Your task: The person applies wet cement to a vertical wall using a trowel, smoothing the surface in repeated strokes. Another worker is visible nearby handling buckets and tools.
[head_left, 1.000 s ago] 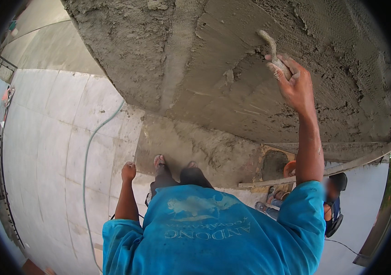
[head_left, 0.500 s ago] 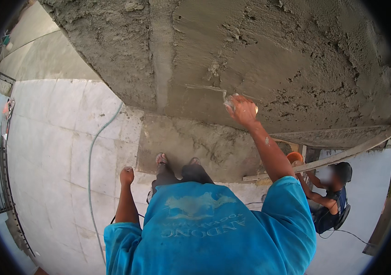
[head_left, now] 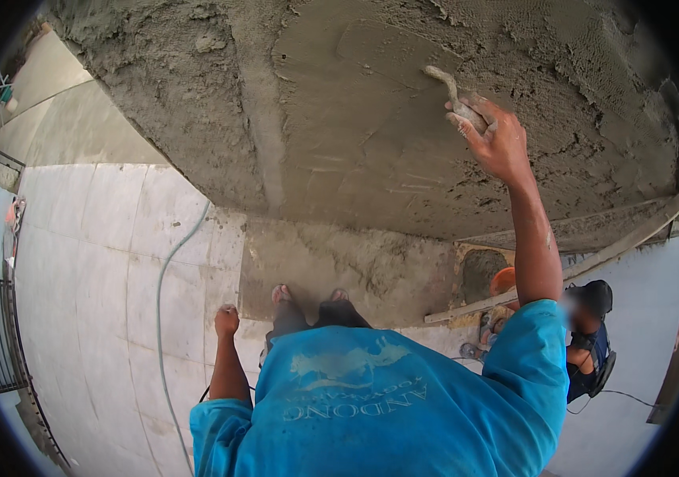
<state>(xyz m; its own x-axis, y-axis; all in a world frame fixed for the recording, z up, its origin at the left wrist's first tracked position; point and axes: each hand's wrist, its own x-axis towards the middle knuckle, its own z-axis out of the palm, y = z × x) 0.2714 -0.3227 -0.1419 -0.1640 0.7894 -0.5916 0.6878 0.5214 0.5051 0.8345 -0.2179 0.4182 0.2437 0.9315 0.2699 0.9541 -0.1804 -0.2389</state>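
Note:
Wet grey plaster covers the wall (head_left: 347, 119) before me, smooth in the middle and rough at the left and right. My right hand (head_left: 500, 145) is raised high against it, closed round the handle of a plastering trowel (head_left: 444, 79). The trowel's curved neck is caked with plaster; its blade blends into the wet surface and I cannot make out its edges. Down at my left side hangs my left hand (head_left: 227, 320), closed in a fist. Whether anything is in that fist is hidden.
A hose (head_left: 159, 310) runs along the pale paved floor (head_left: 101, 278) at the left. At the right, a co-worker (head_left: 590, 334) crouches beside an orange bucket (head_left: 503, 280), near a long slanting wooden batten (head_left: 594, 261). Wet mortar (head_left: 482, 270) lies near the wall's foot.
My right hand has moved up and to the right across the wall with the trowel. The left fist still hangs at my side. The co-worker's arms have drawn lower.

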